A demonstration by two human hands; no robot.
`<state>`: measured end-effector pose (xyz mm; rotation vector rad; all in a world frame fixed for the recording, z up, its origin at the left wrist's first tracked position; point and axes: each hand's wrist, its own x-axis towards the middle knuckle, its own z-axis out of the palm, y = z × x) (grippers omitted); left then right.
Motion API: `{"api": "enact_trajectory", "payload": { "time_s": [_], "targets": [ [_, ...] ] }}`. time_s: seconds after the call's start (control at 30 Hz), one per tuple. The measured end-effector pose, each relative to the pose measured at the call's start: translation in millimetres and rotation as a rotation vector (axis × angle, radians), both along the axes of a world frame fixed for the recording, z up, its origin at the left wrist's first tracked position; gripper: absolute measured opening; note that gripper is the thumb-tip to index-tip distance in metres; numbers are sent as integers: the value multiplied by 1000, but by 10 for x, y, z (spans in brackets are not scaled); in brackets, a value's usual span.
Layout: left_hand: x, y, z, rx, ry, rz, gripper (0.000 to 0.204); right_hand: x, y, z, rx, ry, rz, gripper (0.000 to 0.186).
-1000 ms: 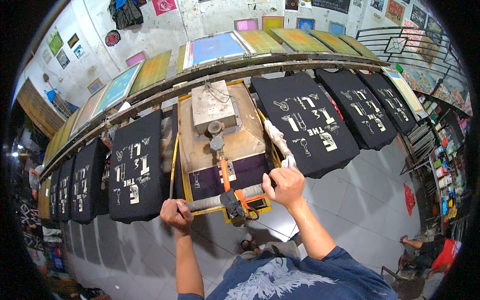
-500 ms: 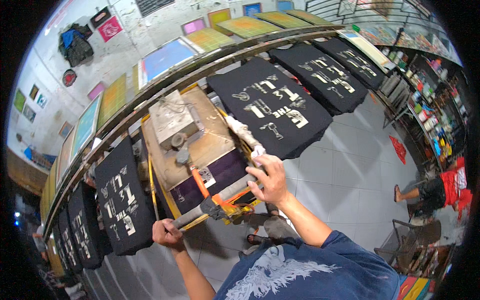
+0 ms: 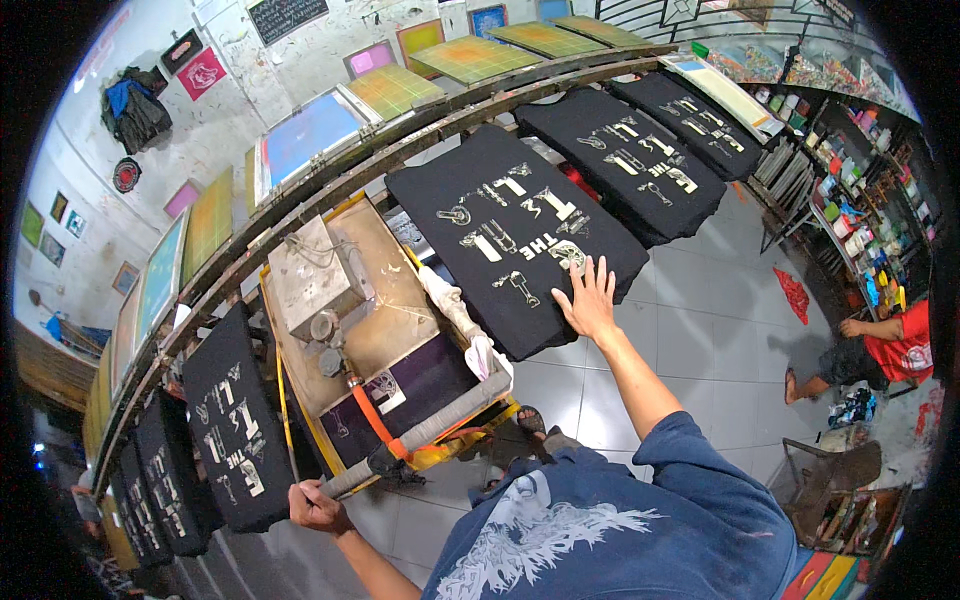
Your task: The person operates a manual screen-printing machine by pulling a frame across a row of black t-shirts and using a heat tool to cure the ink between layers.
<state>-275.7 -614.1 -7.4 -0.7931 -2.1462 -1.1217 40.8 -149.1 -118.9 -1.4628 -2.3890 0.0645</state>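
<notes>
My left hand [image 3: 318, 507] is closed round the near-left end of a grey-wrapped handlebar [image 3: 440, 420]. The bar belongs to a yellow-framed, box-like unit [image 3: 385, 300] with a metal box and an orange cable on its top. Under its front part, dark cloth with a pale print shows. My right hand [image 3: 590, 300] is spread open over the lower edge of a black T-shirt [image 3: 480, 225] with a cream print, right of the unit; whether it touches the cloth I cannot tell. White cloth [image 3: 455, 310] is wrapped along the unit's right side.
Several black printed shirts lie in a row, including one left of the unit [image 3: 225, 410] and one farther right [image 3: 630, 165]. Screen frames [image 3: 315, 140] line the rail behind. A person in red [image 3: 900, 340] sits at the right, near crowded shelves [image 3: 860, 200] and a chair [image 3: 830, 460].
My right hand has let go of the handlebar area and reached right over the shirt, fingers spread. My left hand still grips the bar. The view has shifted slightly.
</notes>
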Motion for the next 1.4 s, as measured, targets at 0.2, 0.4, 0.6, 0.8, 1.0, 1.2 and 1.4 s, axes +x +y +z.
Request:
{"api": "enact_trajectory", "payload": {
  "time_s": [0.2,0.4,0.6,0.8,1.0,1.2,1.4],
  "targets": [
    [62,32,74,-30,-30,56,42,-75,24,-64,-14,-69,9,82],
    [82,40,100,-73,-20,72,45,-84,43,76,-27,15,0,82],
    [77,-23,40,-90,-27,99,43,-313,76,200,-65,1,-39,78],
    [73,33,48,-78,-29,95,39,-1210,255,212,-13,58,187,75],
    [50,-22,47,-78,-36,83,39,-1592,318,40,-101,-20,221,77],
    [89,16,46,-67,-37,119,42,-1588,325,53,-110,13,237,78],
    [93,88,83,-54,-23,120,41,-1513,416,26,-80,75,291,72]
  ]
}}
